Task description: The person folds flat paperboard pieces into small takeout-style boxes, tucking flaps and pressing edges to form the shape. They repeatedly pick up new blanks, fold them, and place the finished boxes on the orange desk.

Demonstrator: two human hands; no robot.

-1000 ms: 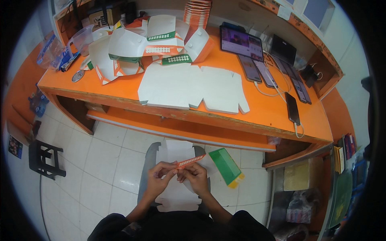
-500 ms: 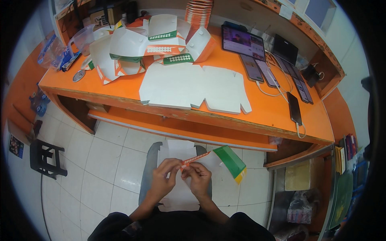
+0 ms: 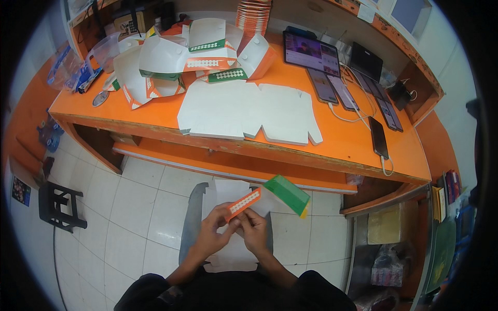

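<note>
Fingers [image 3: 234,224] of both hands pinching orange flap of flat carton blank [image 3: 244,202] over lap, below worktop [image 3: 332,150]. Left hand [image 3: 215,233], right hand [image 3: 255,230] closed on it. Risk: crooked crease or torn flap if grip slips, green end [image 3: 286,193] unsupported.

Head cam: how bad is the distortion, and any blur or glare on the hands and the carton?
Head view: strong fisheye, the orange desk edge bows and a black vignette rings the frame. Left hand and right hand sharp enough, folding the orange-and-green carton blank. Lighting even, no harsh shadows; mild glare on the tablet.
</note>
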